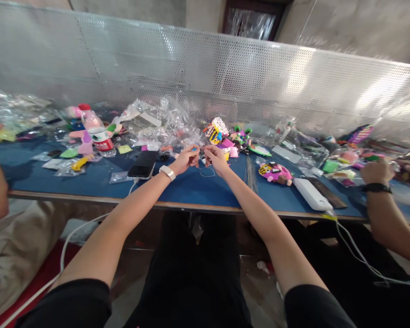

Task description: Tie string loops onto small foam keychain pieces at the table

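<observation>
Left hand [187,159] pinches a small blue piece [193,149]; right hand [216,158], just beside it, pinches a thin wire loop [207,175]. Behind both wrists, blue worktop [191,190] runs open to its near edge.

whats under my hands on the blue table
Below the left hand and right hand a thin pale loop lies on the blue table. What the left hand pinches is mostly covered; only a blue speck shows.
</observation>
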`<state>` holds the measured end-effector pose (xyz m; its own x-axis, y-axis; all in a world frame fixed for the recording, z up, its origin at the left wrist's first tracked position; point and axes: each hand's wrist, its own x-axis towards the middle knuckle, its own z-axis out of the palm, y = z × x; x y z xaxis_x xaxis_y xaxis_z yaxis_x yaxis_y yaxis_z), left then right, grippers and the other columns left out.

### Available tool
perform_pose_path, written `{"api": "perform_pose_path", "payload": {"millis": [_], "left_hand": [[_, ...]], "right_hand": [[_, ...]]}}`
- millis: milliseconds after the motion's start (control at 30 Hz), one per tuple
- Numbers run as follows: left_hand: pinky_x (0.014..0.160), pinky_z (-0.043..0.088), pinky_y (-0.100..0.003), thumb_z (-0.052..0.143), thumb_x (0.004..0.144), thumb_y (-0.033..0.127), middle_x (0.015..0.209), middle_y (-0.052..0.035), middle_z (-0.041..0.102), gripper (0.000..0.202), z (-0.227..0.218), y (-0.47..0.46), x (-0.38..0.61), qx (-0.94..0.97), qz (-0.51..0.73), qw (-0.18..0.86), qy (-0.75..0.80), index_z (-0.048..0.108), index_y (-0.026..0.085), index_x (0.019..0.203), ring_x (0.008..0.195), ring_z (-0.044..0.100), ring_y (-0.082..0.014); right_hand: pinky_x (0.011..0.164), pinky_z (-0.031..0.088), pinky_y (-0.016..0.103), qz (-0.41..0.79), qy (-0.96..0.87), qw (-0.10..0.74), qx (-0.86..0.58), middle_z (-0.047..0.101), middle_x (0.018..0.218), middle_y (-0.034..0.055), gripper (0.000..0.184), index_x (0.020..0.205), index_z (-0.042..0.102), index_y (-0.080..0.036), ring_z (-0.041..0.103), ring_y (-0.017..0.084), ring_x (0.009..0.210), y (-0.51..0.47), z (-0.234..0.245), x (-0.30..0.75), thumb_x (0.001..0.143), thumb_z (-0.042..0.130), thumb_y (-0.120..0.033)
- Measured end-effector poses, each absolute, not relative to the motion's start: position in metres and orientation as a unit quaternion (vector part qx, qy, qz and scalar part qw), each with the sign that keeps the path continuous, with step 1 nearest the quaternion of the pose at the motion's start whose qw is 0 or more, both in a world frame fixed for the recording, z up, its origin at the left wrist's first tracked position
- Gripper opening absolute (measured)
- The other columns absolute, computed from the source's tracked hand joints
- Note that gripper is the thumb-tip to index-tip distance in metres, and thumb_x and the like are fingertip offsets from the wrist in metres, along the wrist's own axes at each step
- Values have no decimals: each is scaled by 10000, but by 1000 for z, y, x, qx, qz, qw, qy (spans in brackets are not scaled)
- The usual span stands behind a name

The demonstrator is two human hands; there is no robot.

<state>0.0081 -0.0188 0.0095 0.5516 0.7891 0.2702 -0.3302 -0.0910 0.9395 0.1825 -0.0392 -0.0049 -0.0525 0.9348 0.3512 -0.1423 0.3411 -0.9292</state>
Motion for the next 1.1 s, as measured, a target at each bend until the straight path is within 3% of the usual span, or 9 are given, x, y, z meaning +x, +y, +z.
{"api": "perform_pose_path", "payload": {"millis": [367, 467, 600, 867, 1100], "left_hand": [[473, 458, -230, 837, 830, 389, 556, 107, 486, 376, 7, -15, 10, 605, 425, 638, 215, 529, 225, 971, 398, 424, -86], [491, 516, -257, 854, 815, 390, 667, 75, 595, 405, 7, -16, 10, 603, 429, 633, 228, 538, 221, 1004, 407, 500, -89], [561, 585, -275, 902, 787, 383, 784, 37, 639, 411, 5, -15, 10, 605, 447, 609, 252, 575, 193, 950, 530, 630, -111], [552, 601, -270, 976, 718, 415, 955, -16, 711, 497, 4, -13, 12, 610, 485, 568, 264, 658, 163, 1006, 554, 634, -92], [553, 606, -273, 970, 730, 504, 870, -2, 698, 501, 5, -13, 11, 629, 477, 550, 272, 666, 168, 943, 556, 636, -93]], "right_hand": [[468, 495, 267, 412, -631, 567, -333, 542, 583, -89, 418, 957, 656, -241, 477, 103, 461, -40, -8, 183, 853, 790, -623], [453, 489, 268, 401, -638, 565, -337, 611, 643, -58, 438, 904, 653, -236, 495, 102, 462, -42, -8, 183, 864, 774, -655], [436, 486, 270, 385, -632, 576, -347, 587, 610, -61, 487, 861, 637, -239, 514, 109, 444, -42, -9, 183, 847, 776, -706], [449, 541, 279, 374, -614, 586, -375, 589, 636, -53, 569, 872, 656, -223, 550, 110, 447, -38, -10, 184, 797, 770, -776], [383, 491, 278, 377, -612, 591, -366, 584, 625, -50, 624, 842, 681, -211, 526, 108, 413, -37, -9, 185, 740, 792, -817]]}}
